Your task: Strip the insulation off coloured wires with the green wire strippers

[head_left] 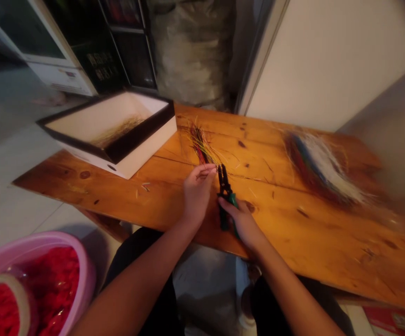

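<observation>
Head view: left hand pinches a bundle of coloured wires, long axis running away toward the far edge of the table. Right hand grips green-handled wire strippers, jaws up, just beside the bundle.

Left hand curled, right hand clenched, forearms converging

Warm, dim indoor light glows on a wooden tabletop; a wire bundle at right smears with blur, and wide-angle distortion bends the darkened edges.
</observation>
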Motion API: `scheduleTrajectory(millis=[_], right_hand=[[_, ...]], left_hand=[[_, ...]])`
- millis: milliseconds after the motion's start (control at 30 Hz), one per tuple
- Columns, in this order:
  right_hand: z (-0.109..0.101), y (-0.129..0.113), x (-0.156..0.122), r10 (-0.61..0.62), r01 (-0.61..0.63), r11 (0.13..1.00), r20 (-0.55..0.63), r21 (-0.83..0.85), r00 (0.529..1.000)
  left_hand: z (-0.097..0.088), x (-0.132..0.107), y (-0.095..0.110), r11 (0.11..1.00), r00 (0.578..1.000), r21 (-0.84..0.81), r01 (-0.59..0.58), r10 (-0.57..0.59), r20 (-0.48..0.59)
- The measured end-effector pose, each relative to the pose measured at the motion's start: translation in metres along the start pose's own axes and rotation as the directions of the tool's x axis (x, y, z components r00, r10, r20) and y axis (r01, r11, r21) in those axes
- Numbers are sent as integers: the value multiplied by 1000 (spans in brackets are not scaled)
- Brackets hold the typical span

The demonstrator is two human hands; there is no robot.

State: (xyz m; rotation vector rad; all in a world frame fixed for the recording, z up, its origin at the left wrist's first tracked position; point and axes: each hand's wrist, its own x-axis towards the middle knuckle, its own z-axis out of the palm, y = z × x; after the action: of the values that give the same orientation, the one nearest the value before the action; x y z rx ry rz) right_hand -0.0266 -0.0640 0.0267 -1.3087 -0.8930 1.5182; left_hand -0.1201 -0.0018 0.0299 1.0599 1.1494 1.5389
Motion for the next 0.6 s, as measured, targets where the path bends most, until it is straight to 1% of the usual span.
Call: scheduleTrajectory(millis=[167, 367, 500, 600], right_hand=[[-4, 2, -3, 6, -5, 999, -26, 33, 1000], [-4, 3, -4, 14, -12, 998, -22, 68, 1000], [-3, 3, -4, 16, -15, 999, -27, 52, 999], [-3, 4, -4, 16, -14, 999, -35, 51, 999]], left_hand=[[0, -2, -1, 1000, 1000, -11, 10, -9, 18], [0, -4, -2, 999, 999, -42, -23, 21, -41], [1, -6, -1, 997, 999, -74, -28, 25, -35], [3, -8, 1, 995, 998, -94, -36, 32, -50]])
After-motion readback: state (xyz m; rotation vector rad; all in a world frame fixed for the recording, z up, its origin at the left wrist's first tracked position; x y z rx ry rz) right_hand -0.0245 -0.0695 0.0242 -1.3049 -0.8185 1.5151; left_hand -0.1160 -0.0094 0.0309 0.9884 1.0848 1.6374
